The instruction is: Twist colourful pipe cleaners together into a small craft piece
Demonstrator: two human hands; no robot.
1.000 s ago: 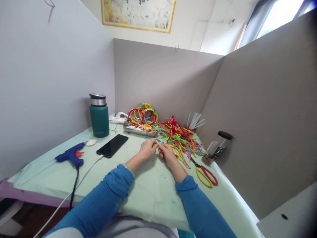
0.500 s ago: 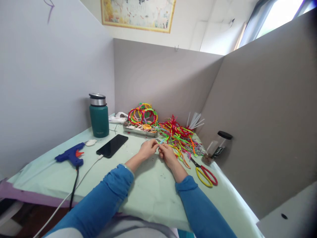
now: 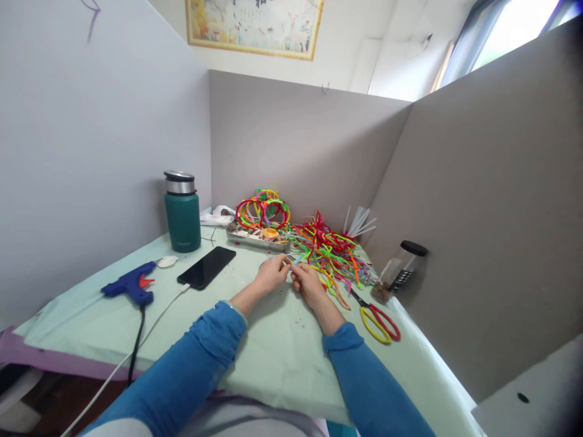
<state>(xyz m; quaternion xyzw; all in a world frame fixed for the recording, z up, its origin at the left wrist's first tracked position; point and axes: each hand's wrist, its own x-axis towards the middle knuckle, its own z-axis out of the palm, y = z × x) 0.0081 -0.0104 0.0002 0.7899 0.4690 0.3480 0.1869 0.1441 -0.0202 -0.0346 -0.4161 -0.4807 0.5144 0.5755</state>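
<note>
Over the middle of the table, my left hand [image 3: 272, 273] and my right hand [image 3: 310, 285] meet, fingertips pinched close together. Between them shows a short piece of light blue pipe cleaner [image 3: 297, 260], gripped from both sides; most of it is hidden by the fingers. Just beyond my hands spreads a tangled pile of coloured pipe cleaners [image 3: 334, 246] in red, green, yellow and orange. To the right of my right hand lie scissors [image 3: 376, 321] with one yellow and one red handle.
A metal tray [image 3: 257, 244] holds small pieces, with pipe-cleaner rings [image 3: 263, 212] at it. On the left are a green bottle [image 3: 182, 221], a phone [image 3: 207, 267] on a white cable and a blue glue gun [image 3: 132, 285]. A clear jar [image 3: 403, 270] and white sticks [image 3: 359, 223] are at the right.
My fingers have shifted very slightly around the light blue piece. Everything else stays where it was.
</note>
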